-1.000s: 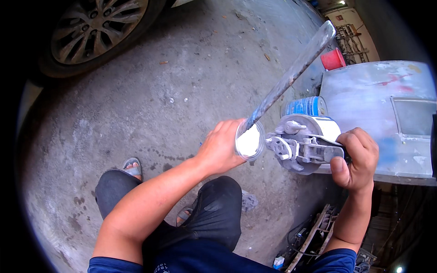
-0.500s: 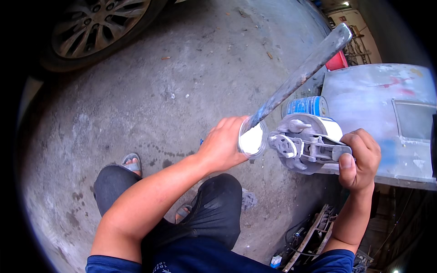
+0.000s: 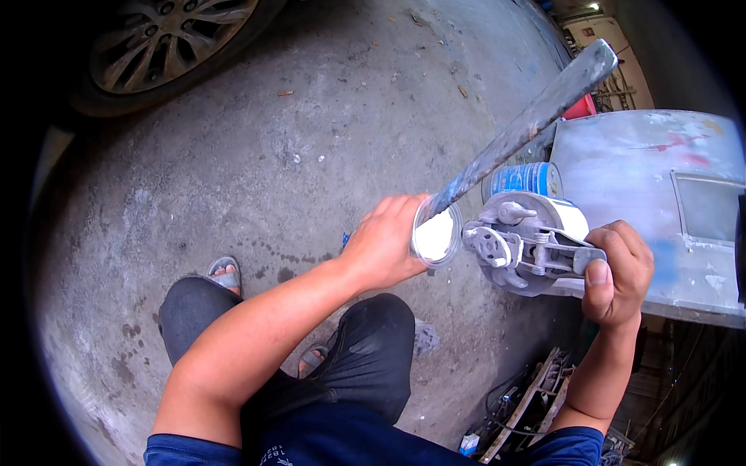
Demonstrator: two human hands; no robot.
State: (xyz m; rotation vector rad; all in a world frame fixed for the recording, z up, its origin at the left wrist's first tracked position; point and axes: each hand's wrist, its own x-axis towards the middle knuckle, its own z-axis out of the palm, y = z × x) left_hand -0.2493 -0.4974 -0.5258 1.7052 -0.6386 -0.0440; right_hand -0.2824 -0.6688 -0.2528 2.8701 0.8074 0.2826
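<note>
My left hand (image 3: pixel 381 242) is wrapped round a clear plastic cup (image 3: pixel 421 255) with white paint (image 3: pixel 435 236) in it. A long, flat, paint-stained stirring stick (image 3: pixel 528 128) stands in the cup, slanting up to the right beyond its rim. In my right hand (image 3: pixel 622 272) is a paint can fitted with a grey, paint-crusted mixing lid (image 3: pixel 505 247); the fingers and thumb close on its handle and lever. The lid's left edge is close beside the cup's rim. Whether paint is flowing between them cannot be made out. Most of the can's body is hidden beneath the lid.
A blue-labelled can (image 3: pixel 524 179) stands behind the mixing lid, by a grey paint-marked panel (image 3: pixel 622 155) at the right. A car wheel (image 3: pixel 167 39) is at the upper left. Below my right forearm lies a wooden frame (image 3: pixel 524 408) among clutter. Concrete floor (image 3: pixel 233 171) surrounds my feet.
The cup, the stick and the lidded can have shifted slightly to the right in the picture. Both hands keep their holds.
</note>
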